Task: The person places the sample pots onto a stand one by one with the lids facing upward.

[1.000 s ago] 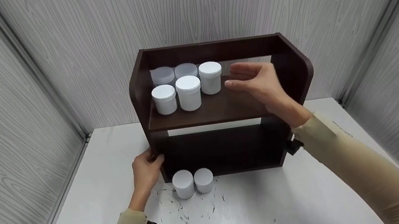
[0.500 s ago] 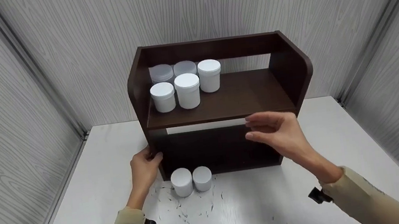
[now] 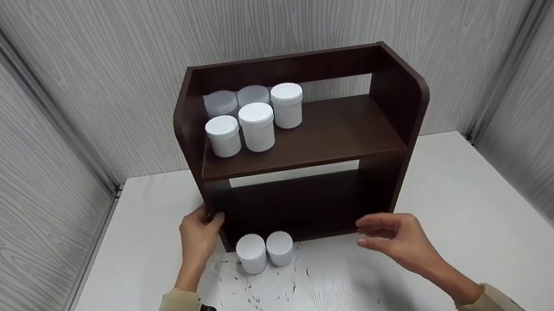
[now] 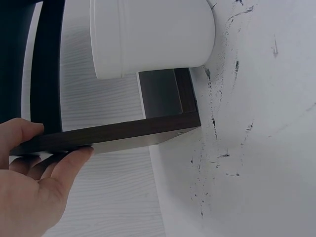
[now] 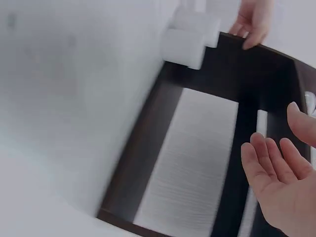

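My left hand [image 3: 199, 241] grips the left side panel of a dark brown two-tier shelf [image 3: 347, 128]. In the left wrist view, thumb and fingers stand on either side of the panel edge [image 4: 123, 131]. Low in front of the shelf's right side, my right hand [image 3: 401, 243] is apart from everything, fingers gently bent around nothing. Two white lidded jars, a larger one [image 3: 253, 256] and a smaller one [image 3: 280, 250], stand side by side on the table by the shelf's lower left front. The larger looms close in the left wrist view as a white jar [image 4: 153, 37].
On the upper tier, toward the left, stand white jars [image 3: 258, 132], with two translucent-lidded jars [image 3: 221, 102] behind them. Dark scuffs mark the white table [image 3: 139, 278]. Grey wood-grain panels [image 3: 280, 12] enclose the back and sides.
My right hand has come down from beside the upper-tier jars to low before the shelf's right side, holding nothing throughout. My left hand keeps its grip on the panel.
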Demonstrator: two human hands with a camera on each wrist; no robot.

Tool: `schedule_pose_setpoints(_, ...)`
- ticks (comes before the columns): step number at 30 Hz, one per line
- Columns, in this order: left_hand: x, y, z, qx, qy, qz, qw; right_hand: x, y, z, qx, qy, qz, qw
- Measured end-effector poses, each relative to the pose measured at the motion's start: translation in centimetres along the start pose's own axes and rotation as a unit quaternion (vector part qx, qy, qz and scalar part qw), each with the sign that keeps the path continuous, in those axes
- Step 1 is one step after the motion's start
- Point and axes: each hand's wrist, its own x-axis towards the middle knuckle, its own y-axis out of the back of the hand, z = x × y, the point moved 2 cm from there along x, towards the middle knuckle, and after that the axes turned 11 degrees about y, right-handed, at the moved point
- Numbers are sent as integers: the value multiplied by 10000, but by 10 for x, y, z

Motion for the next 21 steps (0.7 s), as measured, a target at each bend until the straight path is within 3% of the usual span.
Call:
schedule_pose_setpoints(13, 1, -1, 1, 72, 55, -38, 10000, -37, 3, 36, -30, -878, -218, 9959)
schedule_pose_setpoints(21, 1, -1, 0, 98, 50, -25, 9999, -47, -1, 45, -18, -909, -332, 9953)
